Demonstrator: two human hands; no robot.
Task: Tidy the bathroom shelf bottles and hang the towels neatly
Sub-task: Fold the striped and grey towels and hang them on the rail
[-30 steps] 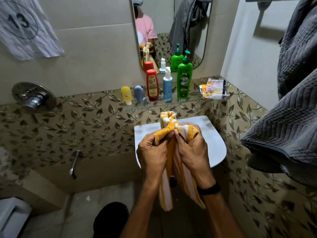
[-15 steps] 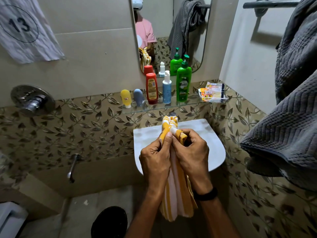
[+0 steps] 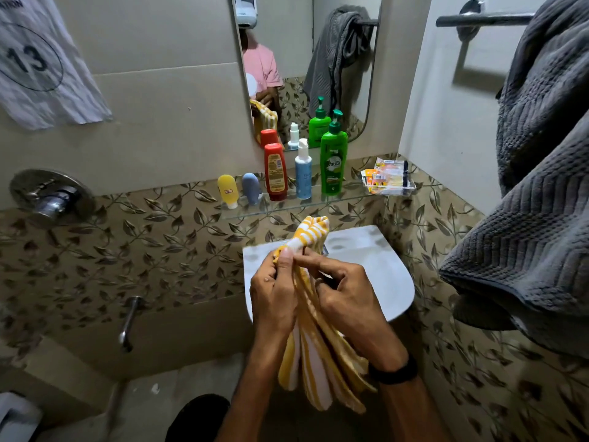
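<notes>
Both your hands were on the upper end of the striped towel (image 3: pixel 314 355). Your left hand (image 3: pixel 274 295) pinched the bunched top between thumb and fingers. Your right hand (image 3: pixel 347 301), touching the left, was curled round the cloth just below.

The striped towel's long axis ran near vertical: a short tuft stood above your thumbs and the rest hung down between your forearms. It seemed gathered in loose folds rather than folded flat, though the blur left that unsure.

Behind it sat the basin (image 3: pixel 382 269). Above that was the shelf (image 3: pixel 287 206), with five bottles (image 3: pixel 303 172) upright in a row, rising roughly in height from left to right, and packets (image 3: pixel 387 177) at its right end.

Farthest, up and to your right, the rail (image 3: pixel 484 19) carried the grey towel (image 3: pixel 535 186), bunched and drooping.

The hang, I judge, turned on this: the rail lay high and right of your hands, with your right hand nearer to it. The rail ran level while the cloth hung upright, so the cloth would need spreading before draping.
</notes>
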